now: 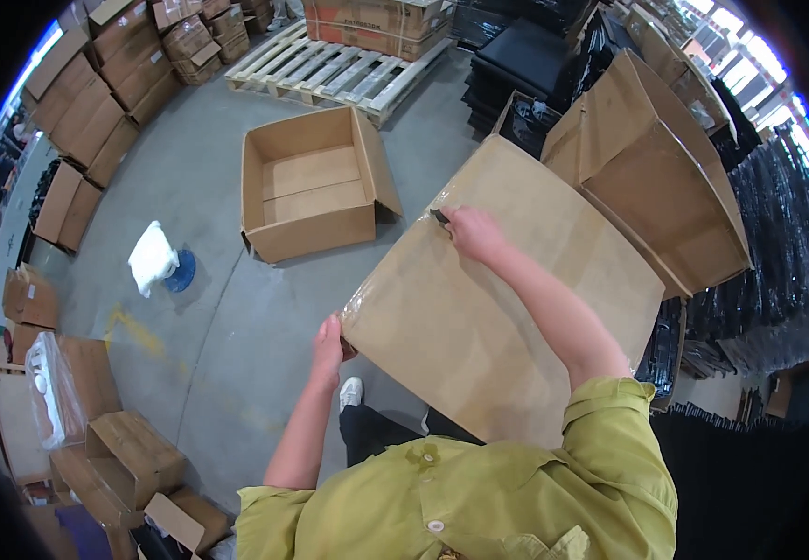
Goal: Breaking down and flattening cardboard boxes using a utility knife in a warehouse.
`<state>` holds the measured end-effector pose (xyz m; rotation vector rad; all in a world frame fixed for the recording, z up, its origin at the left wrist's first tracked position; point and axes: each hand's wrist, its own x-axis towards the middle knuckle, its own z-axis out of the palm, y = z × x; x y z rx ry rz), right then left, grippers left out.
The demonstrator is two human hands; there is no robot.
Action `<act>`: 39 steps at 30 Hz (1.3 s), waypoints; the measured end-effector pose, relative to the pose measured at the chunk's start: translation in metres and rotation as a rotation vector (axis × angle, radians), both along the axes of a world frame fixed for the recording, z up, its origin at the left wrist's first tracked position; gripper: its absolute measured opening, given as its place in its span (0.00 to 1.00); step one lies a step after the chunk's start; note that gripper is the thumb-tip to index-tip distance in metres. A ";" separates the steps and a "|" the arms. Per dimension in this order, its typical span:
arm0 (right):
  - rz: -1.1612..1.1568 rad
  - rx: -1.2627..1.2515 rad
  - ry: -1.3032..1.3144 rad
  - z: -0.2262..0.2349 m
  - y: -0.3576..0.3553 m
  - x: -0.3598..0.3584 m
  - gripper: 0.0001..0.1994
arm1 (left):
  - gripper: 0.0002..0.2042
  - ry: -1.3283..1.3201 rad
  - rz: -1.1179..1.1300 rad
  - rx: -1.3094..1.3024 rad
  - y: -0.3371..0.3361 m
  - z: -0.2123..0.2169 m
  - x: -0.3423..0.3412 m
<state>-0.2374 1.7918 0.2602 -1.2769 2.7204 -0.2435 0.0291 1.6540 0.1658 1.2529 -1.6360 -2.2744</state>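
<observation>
Large closed cardboard carton point(507, 317), center to right of frame, tilted in view; what it rests on is hidden. Clear tape point(360, 297) along its left-hand edge. Right hand point(472, 233): grip closed on small dark tool point(440, 217), at that taped edge, upper middle. Left hand point(328, 350): touching carton's left corner, fingers partly hidden, cannot tell whether grip is closed. Grey floor point(218, 345) shows left of carton, dark seam line, yellow marking. Open carton point(316, 238) on floor, upper center, near the taped edge but apart. Wooden pallet point(278, 67) at top. White bundle point(153, 257) with round blue base, left. Carton stacks point(92, 126) line upper left; more cartons point(148, 457) lower left. Right side tight: tall carton point(675, 187) just beside large one, black wrapped stacks point(759, 252) behind. Open room mostly left.
</observation>
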 end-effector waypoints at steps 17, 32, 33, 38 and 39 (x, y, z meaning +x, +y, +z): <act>-0.035 0.108 -0.007 -0.007 0.114 0.016 0.07 | 0.19 -0.059 0.009 -0.017 0.007 -0.007 -0.010; -0.356 0.390 0.019 0.043 0.351 0.095 0.05 | 0.23 -0.138 -0.002 0.022 -0.007 -0.018 -0.006; -0.410 0.415 0.026 0.045 0.367 0.103 0.06 | 0.23 -0.143 0.012 0.006 -0.009 -0.019 -0.008; -0.462 0.246 0.063 0.036 0.411 0.122 0.10 | 0.24 -0.155 -0.025 0.051 -0.015 -0.016 -0.009; -0.442 0.207 0.096 0.033 0.417 0.124 0.11 | 0.24 -0.150 -0.008 0.074 -0.015 -0.017 -0.010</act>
